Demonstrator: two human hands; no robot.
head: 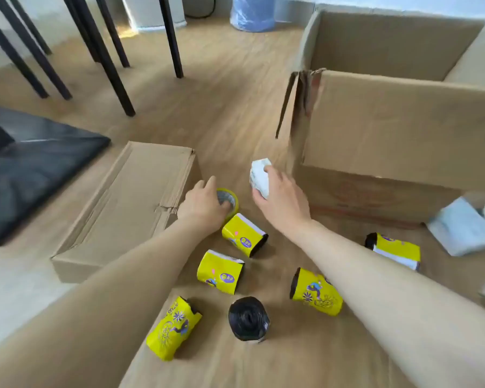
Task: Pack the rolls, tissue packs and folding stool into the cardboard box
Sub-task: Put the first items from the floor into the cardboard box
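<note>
My right hand point(282, 201) is closed around a white tissue pack point(259, 175), held just left of the big open cardboard box point(389, 127). My left hand point(205, 204) rests on a yellow-wrapped roll point(230, 200) standing on end, fingers around its top. Several more yellow-wrapped rolls lie on the floor: one point(244, 238), one point(220, 271), one point(317, 292), one point(174, 327) and one point(395, 249). A bare black roll point(248, 319) lies among them. More white tissue packs point(459, 229) sit at the right edge. I cannot make out a folding stool.
A flat closed carton point(123, 208) lies to the left of my left hand. A black bag point(25, 169) lies at far left. Dark chair and table legs point(104, 51) stand behind. A blue wrapped cylinder point(252, 12) stands by the far wall. Brown paper covers the floor.
</note>
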